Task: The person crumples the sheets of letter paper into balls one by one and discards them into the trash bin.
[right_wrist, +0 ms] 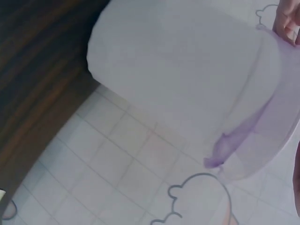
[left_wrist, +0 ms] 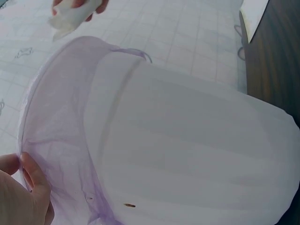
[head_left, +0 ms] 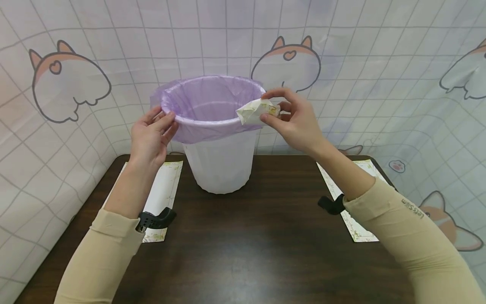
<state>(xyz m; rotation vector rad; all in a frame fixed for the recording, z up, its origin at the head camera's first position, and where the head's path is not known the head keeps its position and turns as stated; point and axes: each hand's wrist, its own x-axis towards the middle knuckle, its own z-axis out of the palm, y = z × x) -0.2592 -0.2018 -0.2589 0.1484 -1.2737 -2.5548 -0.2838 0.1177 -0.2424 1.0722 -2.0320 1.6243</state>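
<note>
A white trash can point(head_left: 222, 162) stands on the dark table, with a thin purple trash bag point(head_left: 205, 133) lining it and folded over its rim. My left hand point(head_left: 152, 133) pinches the bag-covered rim at the can's left side, thumb and fingers on either side of it. Between the thumb and fingers of my right hand point(head_left: 298, 120) is a crumpled piece of paper point(head_left: 252, 110), white with yellow-green print, at the right side of the rim. In the left wrist view the crumpled paper point(left_wrist: 70, 18) appears above the rim. Only a sliver of my right hand point(right_wrist: 297, 183) shows in the right wrist view.
A white sheet of paper with a floral border point(head_left: 161, 190) lies on the table point(head_left: 243, 253) at left, partly under my left forearm. A similar sheet point(head_left: 362, 221) lies at right, partly behind my right forearm. A grid-patterned cloth point(head_left: 212, 38) hangs behind.
</note>
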